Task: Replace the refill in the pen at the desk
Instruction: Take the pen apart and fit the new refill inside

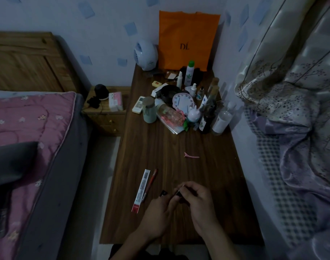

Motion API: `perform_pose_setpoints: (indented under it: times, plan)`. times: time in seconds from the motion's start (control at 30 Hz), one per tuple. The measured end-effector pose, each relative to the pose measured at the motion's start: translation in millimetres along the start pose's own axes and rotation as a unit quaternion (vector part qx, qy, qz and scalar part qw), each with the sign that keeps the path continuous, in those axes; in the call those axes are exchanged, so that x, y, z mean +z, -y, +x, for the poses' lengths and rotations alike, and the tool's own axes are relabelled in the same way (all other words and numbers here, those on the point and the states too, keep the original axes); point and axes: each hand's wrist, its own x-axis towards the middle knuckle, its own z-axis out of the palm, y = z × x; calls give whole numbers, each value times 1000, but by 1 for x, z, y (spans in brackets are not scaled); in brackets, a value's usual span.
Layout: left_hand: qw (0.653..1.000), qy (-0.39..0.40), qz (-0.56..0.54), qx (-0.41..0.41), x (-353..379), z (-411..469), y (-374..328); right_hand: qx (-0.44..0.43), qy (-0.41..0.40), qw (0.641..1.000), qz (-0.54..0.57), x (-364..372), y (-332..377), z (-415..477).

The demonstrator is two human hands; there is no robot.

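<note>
Both hands meet low over the dark wooden desk (207, 175). My left hand (158, 214) and my right hand (199, 201) together hold a small dark pen (178, 192), fingers curled round it; a dark end (163, 193) sticks out to the left. The light is dim and the pen is mostly hidden by the fingers. To the left on the desk lie a red pen (150, 183) and, beside it, a long white refill packet (141, 190) with a red lower end.
A pink hair clip (191, 156) lies mid-desk. Bottles, a clock (183, 102), a jar and a remote crowd the far half, with an orange bag (186, 38) and a small fan (145, 53) against the wall. A bed stands left, curtains and bedding right.
</note>
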Motion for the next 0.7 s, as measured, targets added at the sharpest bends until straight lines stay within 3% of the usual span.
perform_pose_setpoints:
  times: [0.17,0.33,0.47,0.7]
  plan:
    - [999,-29,16,-7,4,6,9,6,-10,1000,0,2,-3,8]
    - [994,-2,-77,-73,5,14,24,50,-83,995,-30,-12,-21,25]
    - [994,4,-49,-98,9,18,47,63,-133,955,-256,-34,-45,44]
    - [991,3,-14,-136,20,27,82,70,-73,864,-493,-53,-90,58]
